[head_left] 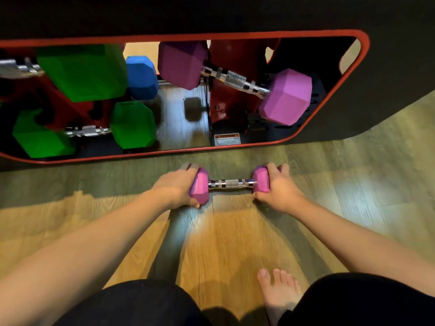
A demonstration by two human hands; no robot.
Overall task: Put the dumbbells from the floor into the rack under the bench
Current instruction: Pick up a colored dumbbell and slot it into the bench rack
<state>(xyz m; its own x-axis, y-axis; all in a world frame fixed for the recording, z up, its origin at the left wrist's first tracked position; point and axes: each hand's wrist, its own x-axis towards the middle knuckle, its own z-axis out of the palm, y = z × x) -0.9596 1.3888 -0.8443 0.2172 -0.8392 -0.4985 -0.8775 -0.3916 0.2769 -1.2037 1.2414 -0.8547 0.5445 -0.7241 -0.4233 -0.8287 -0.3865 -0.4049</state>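
Observation:
A small pink dumbbell (231, 184) with a chrome handle lies crosswise on the wooden floor, just in front of the bench. My left hand (176, 187) grips its left head, fingers curled over the top. My right hand (277, 188) grips its right head the same way. The rack (235, 55) under the bench is red, seen through a red-edged opening. In it lie a larger purple dumbbell (286, 97), tilted, two green dumbbells (133, 124) at the left and a blue dumbbell head (141, 77) behind them.
The black bench body (388, 67) frames the opening and juts out at the right. A caution label (227, 139) sits at the rack's base. My bare foot (279, 292) and both knees are at the bottom of the view.

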